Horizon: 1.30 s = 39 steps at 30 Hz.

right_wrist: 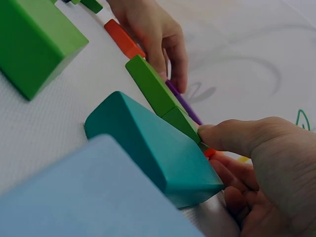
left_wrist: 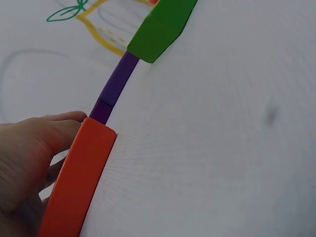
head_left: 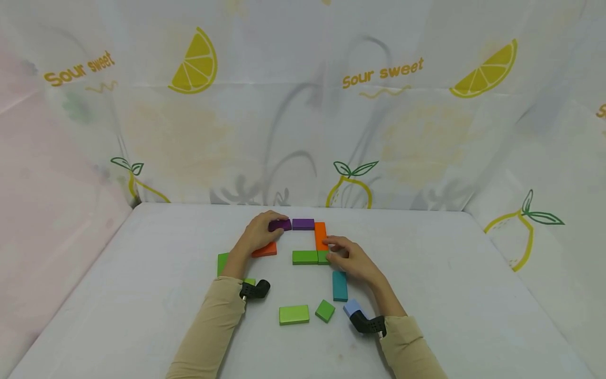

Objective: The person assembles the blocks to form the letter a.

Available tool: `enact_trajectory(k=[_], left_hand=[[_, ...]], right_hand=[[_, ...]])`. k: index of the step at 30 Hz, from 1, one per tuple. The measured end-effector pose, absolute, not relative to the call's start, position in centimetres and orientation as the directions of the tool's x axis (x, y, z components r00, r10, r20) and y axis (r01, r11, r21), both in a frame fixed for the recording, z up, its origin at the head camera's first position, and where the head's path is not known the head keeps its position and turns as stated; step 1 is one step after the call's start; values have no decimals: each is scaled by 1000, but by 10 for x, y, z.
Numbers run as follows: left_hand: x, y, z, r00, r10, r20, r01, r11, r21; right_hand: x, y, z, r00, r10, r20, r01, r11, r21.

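At the far side of the table my left hand [head_left: 258,231] pinches a dark purple block [head_left: 280,225] between thumb and fingers. Its end sits right at a purple block [head_left: 303,225], in line with it. A red-orange block [head_left: 266,250] lies below that palm and fills the front of the left wrist view. My right hand [head_left: 354,259] touches the end of a short green block [head_left: 323,257] with the thumb, fingertips at the upright-running orange block [head_left: 320,235]. The short green block adjoins a longer green block [head_left: 305,257]. In the right wrist view the right hand's fingers are partly hidden.
Nearer me lie a teal block [head_left: 339,286], a light blue block [head_left: 352,306] partly behind the right wrist camera, a green cube [head_left: 325,311] and a lime block [head_left: 294,315]. Another green block [head_left: 222,263] lies left of my left forearm. A printed curtain stands behind the white table [head_left: 426,263].
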<state>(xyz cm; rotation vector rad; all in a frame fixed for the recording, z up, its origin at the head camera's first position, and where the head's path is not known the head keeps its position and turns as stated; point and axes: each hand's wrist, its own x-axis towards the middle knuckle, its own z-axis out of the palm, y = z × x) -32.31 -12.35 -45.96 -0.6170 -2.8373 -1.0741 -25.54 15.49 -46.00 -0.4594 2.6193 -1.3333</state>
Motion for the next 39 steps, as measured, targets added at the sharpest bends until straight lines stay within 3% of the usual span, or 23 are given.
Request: enact_trajectory(k=[27,39], left_hand=[[-319,-123,-457,-920,351,173,378,683,625],[-312,-117,-441,-916,352,191,394,712,581]], right_hand=[[-255,155,-461,-930,-367,7,-223,548,-806],[-246,149,-439,-927,-374,-6,-213,541,-814]])
